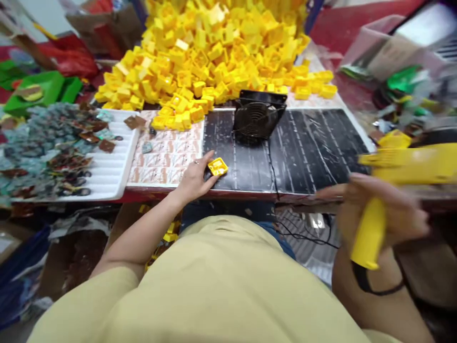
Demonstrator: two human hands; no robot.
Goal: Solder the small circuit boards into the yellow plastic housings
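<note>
My left hand [194, 178] rests at the front of the table, thumb and fingers closed around a small yellow plastic case [217, 166]. The case lies with its open side up, and something pale and shiny shows inside. At the right, my right hand [389, 209] grips the handle of a yellow pistol-shaped glue gun [414, 164]. Its nozzle points left, and a black cord hangs from the handle. The right hand is partly blurred. Behind the case stands a black fan [255, 116] on a dark striped panel [310, 147].
A large heap of yellow cases [214, 57] fills the back of the table. On the left, a white ribbed tray [110, 176] carries many small wired parts [46, 143]. A green container [43, 90] sits beyond it. The fan's cable [273, 166] crosses the front edge.
</note>
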